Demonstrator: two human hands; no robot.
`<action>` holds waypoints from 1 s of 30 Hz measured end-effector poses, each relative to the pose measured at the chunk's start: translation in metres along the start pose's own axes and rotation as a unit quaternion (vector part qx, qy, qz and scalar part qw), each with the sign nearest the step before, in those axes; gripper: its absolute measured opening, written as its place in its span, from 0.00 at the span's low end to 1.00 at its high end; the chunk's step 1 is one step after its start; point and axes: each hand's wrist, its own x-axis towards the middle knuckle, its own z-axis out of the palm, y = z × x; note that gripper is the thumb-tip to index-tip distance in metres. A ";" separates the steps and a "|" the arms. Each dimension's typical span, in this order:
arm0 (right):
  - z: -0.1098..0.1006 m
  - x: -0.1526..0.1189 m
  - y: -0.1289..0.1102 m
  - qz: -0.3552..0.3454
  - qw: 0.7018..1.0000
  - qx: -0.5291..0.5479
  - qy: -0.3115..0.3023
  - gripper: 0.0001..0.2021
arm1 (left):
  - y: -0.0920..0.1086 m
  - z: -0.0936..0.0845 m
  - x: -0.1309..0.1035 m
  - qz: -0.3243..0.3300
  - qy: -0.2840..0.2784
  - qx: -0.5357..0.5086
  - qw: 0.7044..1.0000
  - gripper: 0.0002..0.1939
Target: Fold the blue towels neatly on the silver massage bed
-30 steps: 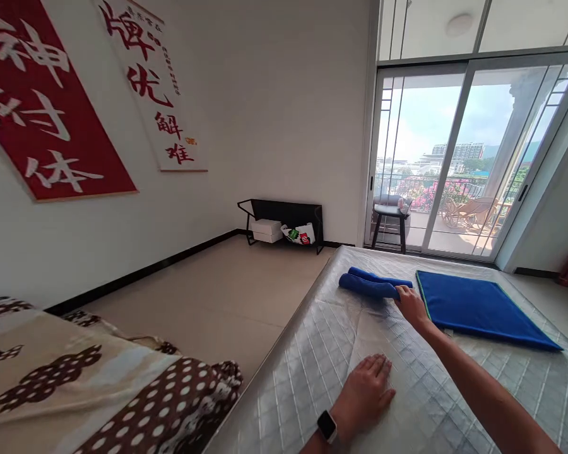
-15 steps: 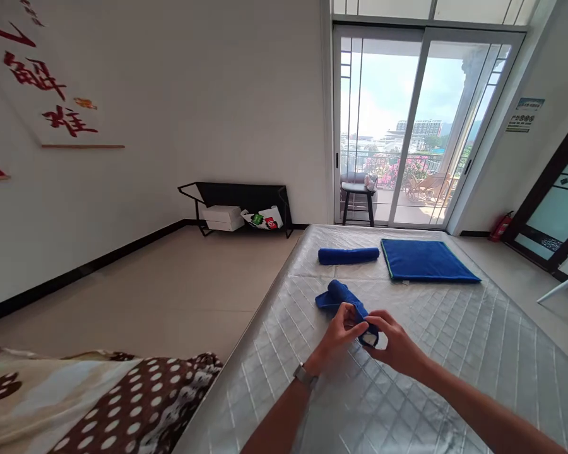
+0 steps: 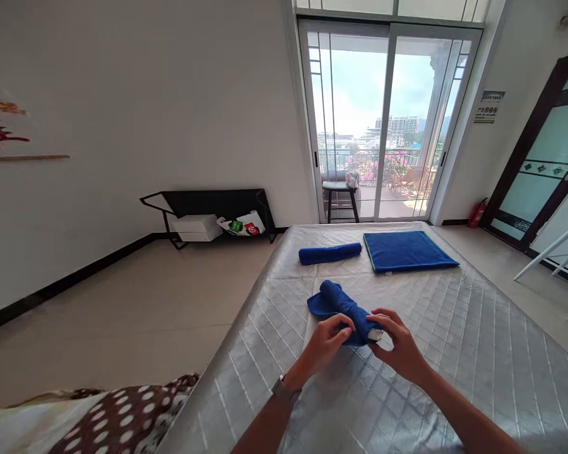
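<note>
A blue towel [image 3: 334,296], partly rolled, lies slantwise on the silver quilted mattress [image 3: 274,353], its far end spread into a loose flap. My right hand [image 3: 400,347] curls round the near end of the roll, where something whitish [image 3: 375,335] shows; I cannot make out what it is. Thumb and fingers pinched together, my left hand [image 3: 326,345] is at the towel's near-left edge, just left of the right hand. Farther back lie a tightly rolled blue towel [image 3: 330,253] and a flat folded blue towel [image 3: 409,251] with a green edge.
A brown polka-dot blanket [image 3: 132,410] is at the lower left, beside the mattress. Against the wall stands a black rack [image 3: 208,205] with white boxes [image 3: 196,228]. Behind the mattress are a sliding glass door [image 3: 350,126] and a stool [image 3: 339,188]; white legs [image 3: 544,252] show at right.
The view has turned to the right. My left hand has drawn back left from the roll's end, and a flap of towel now shows below the roll between my hands.
</note>
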 end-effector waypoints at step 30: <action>0.020 -0.011 0.010 0.114 0.982 0.148 -0.014 0.16 | -0.016 0.011 0.000 -0.064 -0.010 0.057 0.996 0.15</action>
